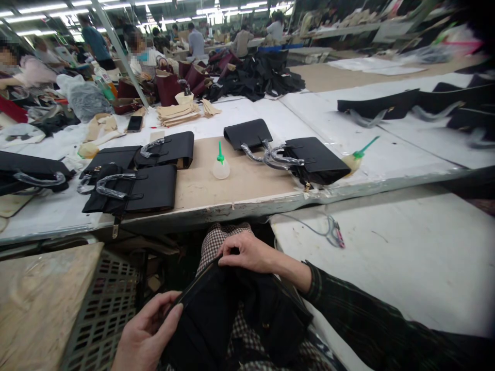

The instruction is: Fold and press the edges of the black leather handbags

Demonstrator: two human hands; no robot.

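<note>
A black fabric bag lining (pixel 209 309) lies across my lap, over a checked cloth (pixel 211 247). My left hand (pixel 149 330) pinches its near-left edge between thumb and fingers. Farther up the same edge, my right hand (pixel 245 252) grips the cloth with thumb and fingertips. The edge runs fairly straight between the two hands. Below the right hand the black material folds and drapes, with a small shiny spot on it.
Black handbags (pixel 150 188) with wrapped handles lie on the long table (pixel 247 203). A glue bottle (pixel 221 167) with a green nozzle stands among them. At right, a white board (pixel 386 257) bears a corded pink tool (pixel 339 235); a plastic crate (pixel 104 304) stands at left. Several people work behind.
</note>
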